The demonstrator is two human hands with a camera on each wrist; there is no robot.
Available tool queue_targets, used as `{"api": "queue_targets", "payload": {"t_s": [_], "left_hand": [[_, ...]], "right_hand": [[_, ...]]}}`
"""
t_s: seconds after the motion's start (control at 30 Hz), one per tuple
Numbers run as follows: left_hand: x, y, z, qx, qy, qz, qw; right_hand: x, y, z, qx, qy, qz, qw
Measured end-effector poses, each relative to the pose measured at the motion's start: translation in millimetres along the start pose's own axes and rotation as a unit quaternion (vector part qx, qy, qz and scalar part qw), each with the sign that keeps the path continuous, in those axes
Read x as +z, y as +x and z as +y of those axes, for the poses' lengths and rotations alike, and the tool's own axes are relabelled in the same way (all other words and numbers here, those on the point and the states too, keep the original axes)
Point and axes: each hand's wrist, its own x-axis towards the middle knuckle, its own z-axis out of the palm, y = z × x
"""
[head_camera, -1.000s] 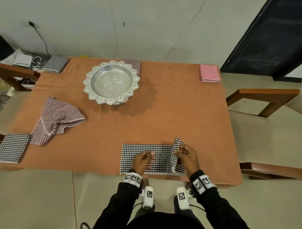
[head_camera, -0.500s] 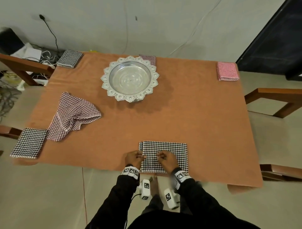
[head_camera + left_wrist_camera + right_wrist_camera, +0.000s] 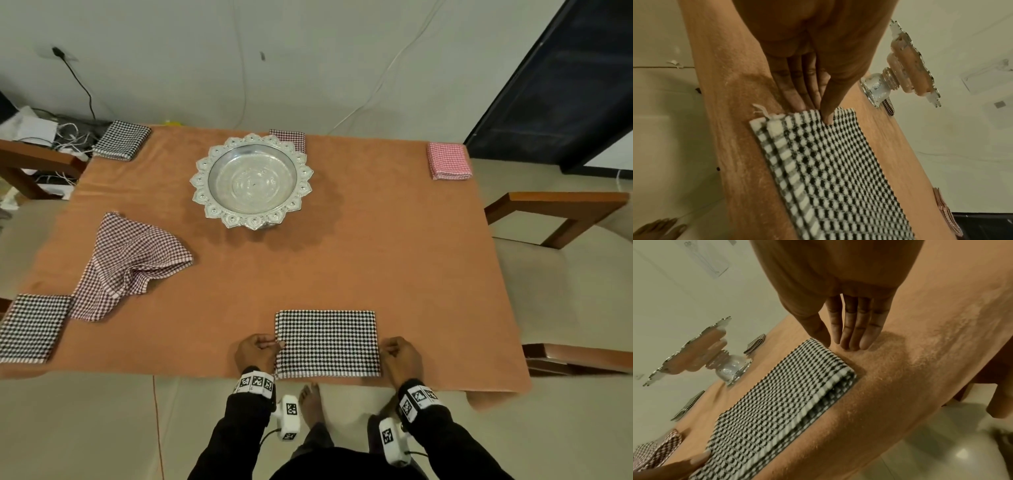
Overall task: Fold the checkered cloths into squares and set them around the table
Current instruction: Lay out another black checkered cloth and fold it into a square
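Note:
A black-and-white checkered cloth lies folded into a flat rectangle at the near edge of the orange-covered table. My left hand is at its left edge; in the left wrist view the thumb presses on the cloth while the straight fingers lie on the table against the edge. My right hand rests at the right edge, its straight fingers flat on the table just beside the cloth. An unfolded maroon checkered cloth lies crumpled at the left.
A silver pedestal bowl stands at the back centre. Folded cloths lie at the far left corner, behind the bowl, at the far right corner and the near left corner. Wooden chairs flank the table.
My right hand carried the cloth's right end over to the left, making a fold, then moved back to the new right edge. The cloth now lies flat and shorter.

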Motion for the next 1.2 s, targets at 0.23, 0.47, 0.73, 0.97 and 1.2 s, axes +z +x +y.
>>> {"api": "queue_targets", "payload": {"t_s": [0.23, 0.47, 0.73, 0.97, 1.2], "left_hand": [[8, -26, 18, 0.054, 0.108, 0.078, 0.99], [29, -34, 36, 0.028, 0.107, 0.056, 0.992], [126, -55, 54, 0.058, 0.093, -0.032, 0.994], [166, -87, 70, 0.112, 0.11, -0.018, 0.988], [205, -112, 72, 0.424, 0.355, 0.037, 0.832]], "right_hand": [[11, 7, -12, 0.002, -0.042, -0.039, 0.998], [-10, 10, -21, 0.069, 0.021, -0.036, 0.997], [-98, 44, 23, 0.084, 0.094, 0.046, 0.991], [-129, 66, 53, 0.064, 0.043, 0.055, 0.996], [-65, 47, 24, -0.214, -0.219, 0.103, 0.946]]}}
